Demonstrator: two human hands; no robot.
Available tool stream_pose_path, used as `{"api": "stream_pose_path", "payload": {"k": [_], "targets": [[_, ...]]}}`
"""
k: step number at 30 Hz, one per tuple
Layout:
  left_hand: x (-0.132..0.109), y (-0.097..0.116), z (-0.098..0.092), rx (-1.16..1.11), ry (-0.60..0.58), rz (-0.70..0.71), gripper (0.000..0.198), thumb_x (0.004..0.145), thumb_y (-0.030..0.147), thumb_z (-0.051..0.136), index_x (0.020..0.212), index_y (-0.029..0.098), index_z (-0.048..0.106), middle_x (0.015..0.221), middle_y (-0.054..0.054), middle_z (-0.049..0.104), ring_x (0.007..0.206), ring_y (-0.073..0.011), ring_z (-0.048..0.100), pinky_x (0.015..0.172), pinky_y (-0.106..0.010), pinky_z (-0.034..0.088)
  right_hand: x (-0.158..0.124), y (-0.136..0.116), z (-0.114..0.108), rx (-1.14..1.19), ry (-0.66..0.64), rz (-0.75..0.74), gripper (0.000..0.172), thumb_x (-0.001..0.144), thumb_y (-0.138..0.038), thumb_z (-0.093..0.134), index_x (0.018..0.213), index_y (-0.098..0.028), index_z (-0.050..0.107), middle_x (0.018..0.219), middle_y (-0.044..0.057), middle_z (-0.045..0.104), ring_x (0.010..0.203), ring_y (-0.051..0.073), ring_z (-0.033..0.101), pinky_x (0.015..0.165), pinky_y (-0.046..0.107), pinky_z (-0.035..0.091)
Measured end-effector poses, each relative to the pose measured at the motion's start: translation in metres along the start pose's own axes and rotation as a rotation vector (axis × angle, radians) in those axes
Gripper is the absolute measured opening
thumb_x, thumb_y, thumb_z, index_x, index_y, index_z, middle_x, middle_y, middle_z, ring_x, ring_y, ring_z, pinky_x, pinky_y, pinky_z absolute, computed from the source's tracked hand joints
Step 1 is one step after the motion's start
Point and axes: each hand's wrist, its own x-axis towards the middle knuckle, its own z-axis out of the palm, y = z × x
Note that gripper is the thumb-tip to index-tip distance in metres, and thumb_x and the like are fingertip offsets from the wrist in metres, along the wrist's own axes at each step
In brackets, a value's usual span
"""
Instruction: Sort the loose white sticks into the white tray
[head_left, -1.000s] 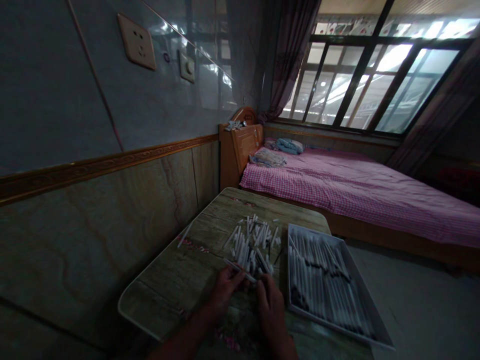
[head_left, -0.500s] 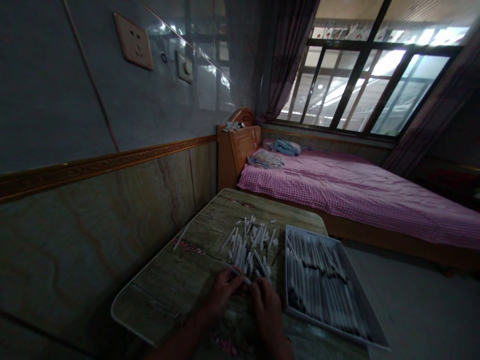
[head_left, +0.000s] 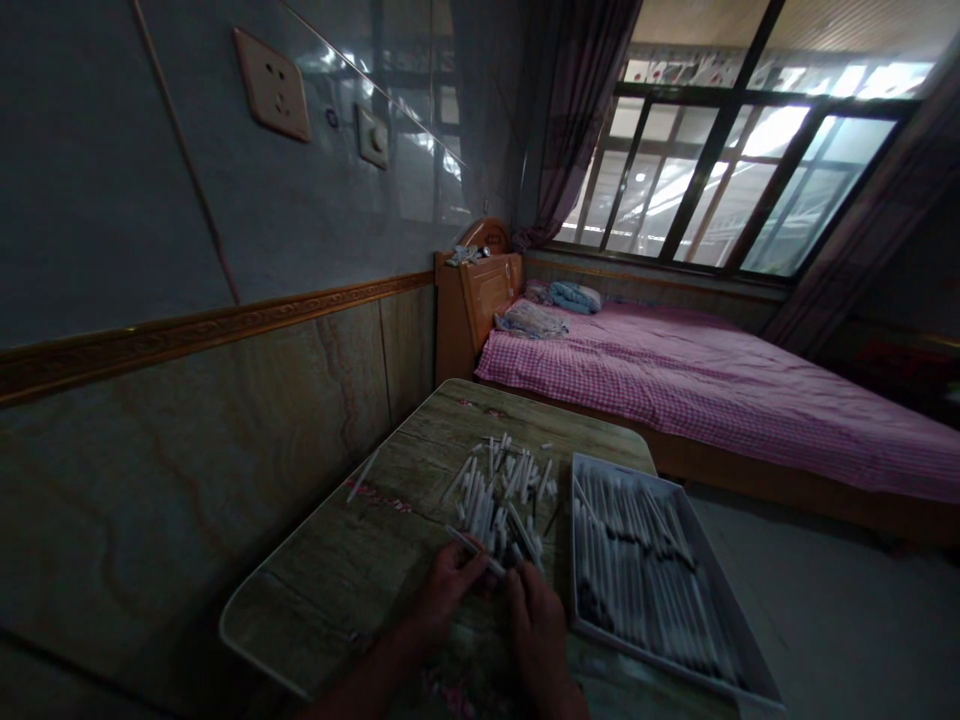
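Observation:
My left hand (head_left: 448, 583) pinches a thin white stick (head_left: 474, 549) that slants up to the left. Close beside it, my right hand (head_left: 531, 618) has its fingers curled at the stick's near end; what they hold is hidden. Just beyond both hands a loose pile of short white sticks (head_left: 501, 487) lies on the small table (head_left: 337, 580). To the right stands a grey tray (head_left: 735, 650) filled with long white sticks laid side by side.
One stray white stick (head_left: 361, 475) lies near the table's left edge. A tiled wall runs along the left. Beyond the table stands a bed with a pink checked sheet (head_left: 705, 390) under a large window. Bare floor lies to the right.
Both hands stay together at the near edge of the pile. The view has shifted slightly; nothing else on the table has moved.

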Motion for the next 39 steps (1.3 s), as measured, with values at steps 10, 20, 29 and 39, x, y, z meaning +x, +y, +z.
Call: {"api": "stream_pose_path", "payload": {"k": [10,20,29,39], "targets": [[-0.001,0.003,0.002,0.02,-0.001,0.002,0.051,0.05,0.057,0.082,0.072,0.019,0.056,0.057,0.004,0.057,0.05,-0.0124,0.053,0.052,-0.026,0.043,-0.004,0.007,0.006,-0.122,-0.004,-0.114,0.044,0.103,-0.022,0.026,0.077,-0.024,0.061,0.066,-0.001,0.061,0.056,0.013,0.057,0.052,0.024,0.036],[-0.001,0.0,-0.001,0.033,-0.027,0.007,0.049,0.054,0.056,0.081,0.073,0.018,0.057,0.058,0.003,0.06,0.053,-0.0131,0.056,0.054,-0.025,0.045,-0.005,0.009,0.003,-0.077,0.082,-0.207,0.041,0.103,-0.026,0.025,0.094,-0.026,0.065,0.073,0.002,0.065,0.06,0.015,0.058,0.055,0.024,0.04],[0.006,-0.009,-0.004,0.039,0.001,0.031,0.05,0.052,0.054,0.083,0.078,0.018,0.06,0.06,0.003,0.061,0.053,-0.013,0.056,0.055,-0.026,0.046,0.004,-0.009,-0.003,0.283,-0.049,0.17,0.041,0.1,-0.045,0.035,0.078,-0.023,0.062,0.071,0.0,0.066,0.062,0.014,0.062,0.058,0.021,0.045],[0.0,-0.006,0.005,0.196,-0.07,0.067,0.029,0.058,0.035,0.081,0.077,0.018,0.067,0.077,-0.004,0.072,0.079,-0.0222,0.065,0.073,-0.03,0.051,0.004,-0.008,-0.008,0.389,0.026,0.294,0.044,0.096,-0.05,0.04,0.071,-0.021,0.061,0.061,-0.001,0.06,0.056,0.014,0.057,0.054,0.021,0.042]]}}
